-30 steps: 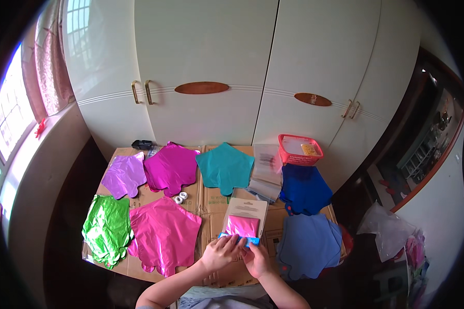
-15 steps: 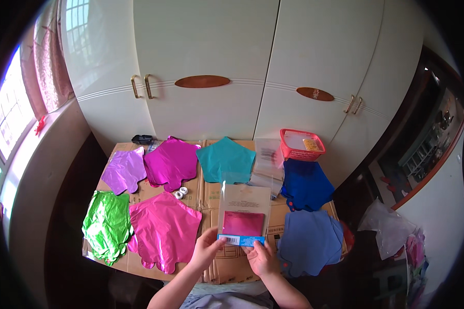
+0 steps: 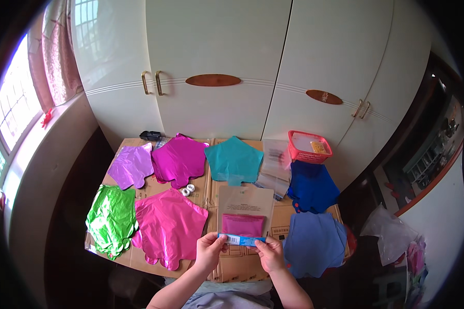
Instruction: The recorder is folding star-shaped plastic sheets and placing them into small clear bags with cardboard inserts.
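- Well, from where I stand, the flat clear packet [image 3: 245, 203] is held up over the near part of the cardboard-covered table [image 3: 242, 270], a pale card and a folded pink piece [image 3: 243, 225] showing in it.
- The left hand [image 3: 210, 250] has its fingers closed on the left end of the packet's blue strip [image 3: 242, 240]; the right hand [image 3: 269, 254] pinches the other end. Both thumbs lie on top; the fingertips underneath are hidden from me.
- I'd judge it light, hardly any strain on the wrists. The plastic is probably slick and bendy, the card lending some stiffness, and the folded piece soft and easily creased.
- The strip's two ends seem the sound place to hold; the card's side edges would serve too. Pinching the thin clear plastic at the far end might let it slip or wrinkle.
- Pink foil sheets [image 3: 172, 226] lie to its left, blue-grey sheets [image 3: 314, 242] to its right, and teal sheets [image 3: 233, 159] beyond its far end.
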Available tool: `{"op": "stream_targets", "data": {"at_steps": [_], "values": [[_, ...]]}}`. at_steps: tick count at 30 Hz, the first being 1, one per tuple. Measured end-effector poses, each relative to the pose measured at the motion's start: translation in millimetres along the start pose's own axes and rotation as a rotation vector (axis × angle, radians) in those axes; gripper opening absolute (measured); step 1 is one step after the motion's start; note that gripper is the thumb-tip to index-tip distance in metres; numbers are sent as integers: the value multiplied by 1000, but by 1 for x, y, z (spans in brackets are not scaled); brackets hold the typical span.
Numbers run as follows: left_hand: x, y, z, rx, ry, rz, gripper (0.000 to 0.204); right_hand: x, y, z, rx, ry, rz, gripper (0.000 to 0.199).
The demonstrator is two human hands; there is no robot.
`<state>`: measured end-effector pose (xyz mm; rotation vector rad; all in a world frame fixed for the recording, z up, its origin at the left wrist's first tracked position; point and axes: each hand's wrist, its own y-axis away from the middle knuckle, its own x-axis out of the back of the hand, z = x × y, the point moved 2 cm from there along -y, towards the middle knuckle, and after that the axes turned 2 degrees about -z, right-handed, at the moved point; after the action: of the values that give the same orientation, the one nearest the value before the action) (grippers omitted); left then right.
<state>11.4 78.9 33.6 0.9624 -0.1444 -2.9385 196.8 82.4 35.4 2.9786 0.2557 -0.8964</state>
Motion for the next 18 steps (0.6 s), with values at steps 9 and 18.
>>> {"op": "stream_targets", "data": {"at_steps": [9,18], "values": [[-3,5,-1,-179,-131,31,13,-12,-6,-4,79,63,50,7],[1,4,-1,-168,-117,78,19,-13,-9,-10,52,263,65,11]]}}
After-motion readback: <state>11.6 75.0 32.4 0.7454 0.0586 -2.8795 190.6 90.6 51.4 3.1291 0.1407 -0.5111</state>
